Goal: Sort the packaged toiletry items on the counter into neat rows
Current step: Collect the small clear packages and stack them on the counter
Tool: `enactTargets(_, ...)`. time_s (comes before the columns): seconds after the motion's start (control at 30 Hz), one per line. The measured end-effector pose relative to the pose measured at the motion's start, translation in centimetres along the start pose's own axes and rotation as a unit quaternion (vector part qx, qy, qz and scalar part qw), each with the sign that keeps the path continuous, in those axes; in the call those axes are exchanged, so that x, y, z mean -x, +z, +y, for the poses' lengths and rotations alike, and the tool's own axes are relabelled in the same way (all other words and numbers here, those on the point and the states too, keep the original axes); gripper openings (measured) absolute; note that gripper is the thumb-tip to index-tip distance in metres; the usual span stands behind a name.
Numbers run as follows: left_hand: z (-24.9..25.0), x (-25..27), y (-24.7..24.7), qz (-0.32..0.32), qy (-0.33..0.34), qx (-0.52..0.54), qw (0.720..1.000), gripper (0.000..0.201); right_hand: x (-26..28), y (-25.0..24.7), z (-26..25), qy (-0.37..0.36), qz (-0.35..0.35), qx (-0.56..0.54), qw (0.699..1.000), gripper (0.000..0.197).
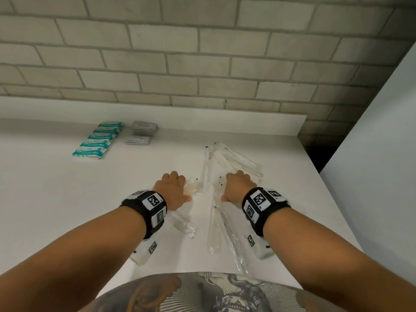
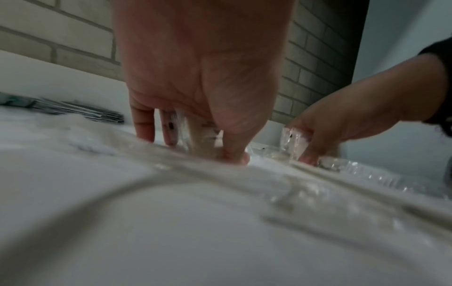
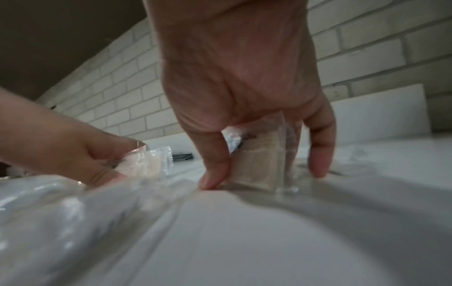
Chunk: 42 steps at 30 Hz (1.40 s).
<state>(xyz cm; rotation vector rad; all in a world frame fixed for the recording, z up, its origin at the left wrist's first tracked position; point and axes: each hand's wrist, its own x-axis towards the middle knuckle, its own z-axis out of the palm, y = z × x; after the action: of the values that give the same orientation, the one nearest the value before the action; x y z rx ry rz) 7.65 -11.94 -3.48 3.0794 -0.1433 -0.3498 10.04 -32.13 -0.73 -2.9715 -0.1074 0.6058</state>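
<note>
My left hand (image 1: 174,188) stands knuckles-up on the white counter (image 1: 90,199), thumb and fingers pinching a small clear packet (image 1: 191,187) with a beige content. In the left wrist view that packet (image 2: 195,135) stands upright between thumb and fingers. Just to the right, my right hand (image 1: 238,184) pinches another clear beige packet (image 3: 259,160), also stood on edge. Long clear-wrapped items (image 1: 236,163) lie fanned out beyond the hands, and more of these long wrapped items (image 1: 221,230) lie between my forearms.
A row of teal packets (image 1: 99,140) lies at the back left, with two stacks of grey sachets (image 1: 141,134) beside it. A brick wall (image 1: 202,52) backs the counter. The counter's right edge (image 1: 333,199) drops beside a pale wall.
</note>
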Motion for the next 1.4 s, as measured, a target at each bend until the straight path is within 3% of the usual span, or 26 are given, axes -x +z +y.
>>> enactTargets(0.13, 0.2, 0.7, -1.2, 0.019, -0.002, 0.134, 0.991, 0.028, -0.4, -0.4, -0.4, 0.044, -0.02, -0.117, 0.992, 0.093)
enactTargets(0.2, 0.0, 1.1, -2.0, 0.073, -0.026, 0.264, 0.962, 0.021, -0.4, -1.5, -0.1, 0.013, 0.007, -0.179, 0.984, 0.083)
enactTargets(0.23, -0.1, 1.2, -2.4, 0.094, -0.041, 0.359, 0.928, 0.023, -0.1, -2.4, -0.3, -0.019, 0.025, -0.216, 0.976, 0.07)
enactTargets(0.3, 0.0, 1.7, -3.6, 0.088, -0.052, 0.597, 0.795, 0.025, 0.7, -3.9, -1.2, -0.106, 0.043, -0.332, 0.936, 0.053)
enactTargets(0.37, 0.5, 2.8, -5.0, 0.036, -0.007, 0.749, 0.661, 0.027, 1.3, -5.0, -2.9, -0.155, 0.029, -0.482, 0.862, 0.045)
enactTargets(0.4, 0.8, 3.3, -5.7, 0.002, 0.03, 0.789, 0.614, 0.031, 1.7, -5.4, -4.0, -0.172, 0.024, -0.542, 0.822, 0.034)
enactTargets(0.47, 1.0, 4.2, -6.7, -0.048, 0.079, 0.825, 0.557, 0.049, 3.1, -5.9, -6.4, -0.197, 0.031, -0.581, 0.789, 0.022)
enactTargets(0.5, 0.9, 4.6, -7.1, -0.061, 0.085, 0.835, 0.54, 0.051, 3.8, -6.0, -7.5, -0.199, 0.054, -0.565, 0.799, 0.021)
enactTargets(0.6, -0.4, 5.3, -7.3, -0.059, 0.085, 0.845, 0.524, 0.035, 4.2, -5.8, -9.2, -0.212, 0.125, -0.468, 0.849, 0.03)
enactTargets(0.7, -2.5, 5.7, -6.9, -0.037, 0.071, 0.853, 0.516, 0.039, 4.2, -5.5, -10.2, -0.233, 0.109, -0.426, 0.867, 0.037)
enactTargets(0.77, -3.7, 6.2, -6.6, -0.025, 0.065, 0.861, 0.504, 0.038, 4.6, -5.5, -10.9, -0.234, 0.113, -0.448, 0.856, 0.015)
enactTargets(0.9, -6.3, 7.1, -6.8, 0.001, 0.055, 0.865, 0.498, 0.039, 4.8, -5.2, -12.0, -0.208, 0.108, -0.539, 0.809, 0.023)
enactTargets(1.03, -8.8, 8.2, -7.1, -0.017, 0.053, 0.858, 0.511, 0.028, 5.5, -4.9, -14.3, -0.23, 0.061, -0.558, 0.795, 0.017)
enactTargets(1.13, -10.2, 8.9, -7.2, -0.021, 0.055, 0.853, 0.518, 0.031, 6.0, -4.8, -16.0, -0.252, 0.06, -0.547, 0.796, 0.018)
enactTargets(1.2, -11.0, 9.0, -7.3, -0.017, 0.041, 0.855, 0.517, 0.033, 6.3, -5.1, -17.0, -0.253, 0.108, -0.555, 0.785, 0.02)
enactTargets(1.3, -12.7, 8.9, -7.5, -0.011, -0.011, 0.87, 0.494, 0.028, 6.4, -5.6, -17.9, -0.283, 0.254, -0.52, 0.765, 0.02)
enactTargets(1.4, -14.2, 9.3, -7.7, -0.018, -0.027, 0.884, 0.467, 0.022, 6.4, -5.2, -18.3, -0.37, 0.359, -0.266, 0.814, 0.012)
